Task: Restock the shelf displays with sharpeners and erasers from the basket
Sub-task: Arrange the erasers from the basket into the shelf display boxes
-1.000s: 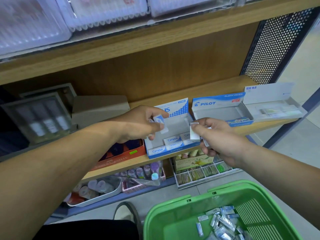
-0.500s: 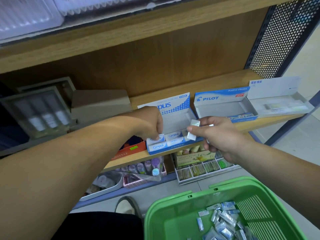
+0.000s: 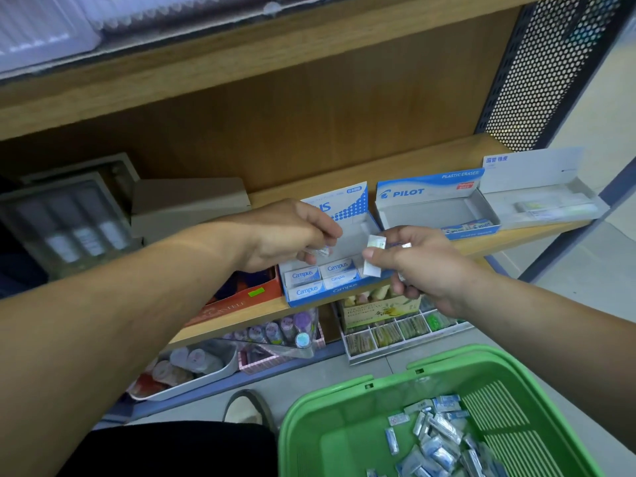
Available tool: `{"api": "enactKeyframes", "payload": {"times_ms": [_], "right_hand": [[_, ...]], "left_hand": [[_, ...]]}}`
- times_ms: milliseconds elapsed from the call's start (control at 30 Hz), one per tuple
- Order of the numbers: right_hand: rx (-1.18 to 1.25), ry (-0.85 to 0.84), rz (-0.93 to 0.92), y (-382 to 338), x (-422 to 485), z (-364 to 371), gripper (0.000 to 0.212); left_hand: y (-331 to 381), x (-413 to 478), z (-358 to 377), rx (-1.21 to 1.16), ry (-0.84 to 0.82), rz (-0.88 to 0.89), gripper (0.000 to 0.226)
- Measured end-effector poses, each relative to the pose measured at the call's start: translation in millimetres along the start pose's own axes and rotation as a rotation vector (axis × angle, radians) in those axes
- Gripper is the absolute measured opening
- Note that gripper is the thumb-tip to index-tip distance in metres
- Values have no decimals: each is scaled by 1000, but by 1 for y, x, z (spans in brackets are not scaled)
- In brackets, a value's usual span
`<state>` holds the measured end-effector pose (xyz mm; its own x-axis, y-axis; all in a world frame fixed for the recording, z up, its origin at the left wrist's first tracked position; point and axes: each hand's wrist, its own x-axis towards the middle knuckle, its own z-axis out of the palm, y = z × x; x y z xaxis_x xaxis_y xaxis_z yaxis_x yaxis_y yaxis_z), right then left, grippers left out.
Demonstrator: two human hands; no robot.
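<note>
**Asker:** What does the head camera show, looking down over your arms?

**Me:** A wooden shelf (image 3: 481,247) crosses the middle of the frame. At its centre is an open blue and white Campus box (image 3: 354,201) with a few erasers lined up along its front. My left hand (image 3: 292,235) is over the box, and its fingers (image 3: 330,232) are curled to pinch a small wrapped eraser (image 3: 318,251). My right hand (image 3: 423,266) is just right of the box. It holds a white eraser (image 3: 373,256) upright between thumb and forefinger. Glints under the curled fingers suggest more erasers in that palm, but I cannot be sure.

**Asker:** Where is the rest of the stock?

**Me:** In the green basket (image 3: 309,425) at the lower right of the frame. Loose erasers (image 3: 437,438) are heaped in its far corner. A Pilot box (image 3: 430,215), right of centre on the shelf, looks almost empty.

**Asker:** How will these erasers handle?

**Me:** I judge them light and firm, with a little give. The shiny wrap looks slippery. I would pinch each one across its two broad faces near the middle, then lay it flat against its neighbours. A dropped one should come to no harm, though it could slide behind the box.
</note>
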<state>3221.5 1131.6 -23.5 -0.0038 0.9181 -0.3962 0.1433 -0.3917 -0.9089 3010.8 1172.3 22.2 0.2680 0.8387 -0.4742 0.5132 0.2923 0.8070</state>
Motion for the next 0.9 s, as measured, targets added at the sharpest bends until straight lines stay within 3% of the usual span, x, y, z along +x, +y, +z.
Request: {"api": "enactKeyframes", "payload": {"times_ms": [133, 333, 433, 533, 700, 900], "right_hand": [[-3, 30, 6, -1, -7, -14, 23], [23, 67, -4, 0, -17, -40, 19], [-45, 69, -40, -7, -20, -56, 18], [-137, 98, -52, -25, -8, -84, 21], [-119, 193, -17, -32, 27, -124, 31], [-146, 195, -139, -6, 43, -149, 30]], "left_hand": [[5, -5, 7, -166, -31, 76, 41], [23, -4, 24, -321, 7, 135, 24], [33, 0, 35, -253, 14, 135, 15], [37, 7, 49, -169, 96, 112, 28], [45, 19, 70, -193, 152, 130, 30], [66, 44, 85, 92, 218, 129, 39]]}}
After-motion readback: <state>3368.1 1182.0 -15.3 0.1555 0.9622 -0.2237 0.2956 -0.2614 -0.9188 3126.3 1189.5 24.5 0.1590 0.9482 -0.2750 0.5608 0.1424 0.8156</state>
